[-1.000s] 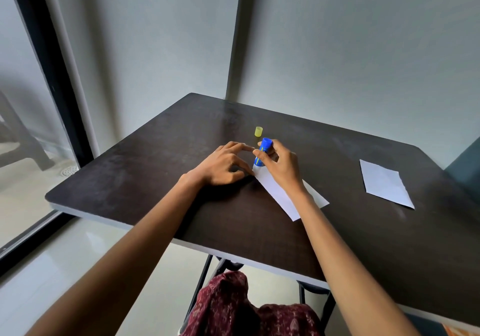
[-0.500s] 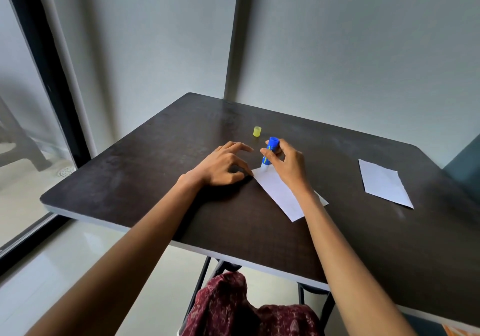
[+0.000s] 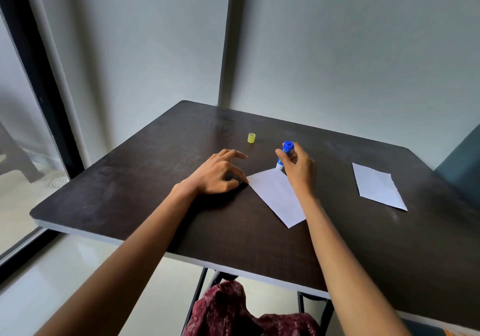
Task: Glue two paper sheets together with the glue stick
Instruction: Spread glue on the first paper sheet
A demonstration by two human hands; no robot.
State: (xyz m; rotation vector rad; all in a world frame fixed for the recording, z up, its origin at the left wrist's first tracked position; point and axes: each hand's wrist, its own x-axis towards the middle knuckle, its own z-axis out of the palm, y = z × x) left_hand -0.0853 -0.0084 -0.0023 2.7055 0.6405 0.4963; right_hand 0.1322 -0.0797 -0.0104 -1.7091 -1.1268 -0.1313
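A white paper sheet (image 3: 275, 196) lies at the middle of the dark table (image 3: 155, 192). My right hand (image 3: 298, 170) grips a blue glue stick (image 3: 284, 154), tilted with its white tip down on the sheet's far corner. My left hand (image 3: 219, 173) rests palm down just left of the sheet, fingertips pinning its left corner. A second white sheet (image 3: 376, 186) lies flat at the right of the table, apart from both hands. The yellow cap (image 3: 251, 138) stands alone behind my left hand.
Grey walls stand close behind the table, meeting at a corner post. A dark window frame (image 3: 39, 81) runs down the left side. The table's front edge is near me, with patterned red cloth (image 3: 233, 312) below it.
My right hand has slid the glue stick to the right along the sheet's far edge, to its far corner. My left hand stays on the left corner.
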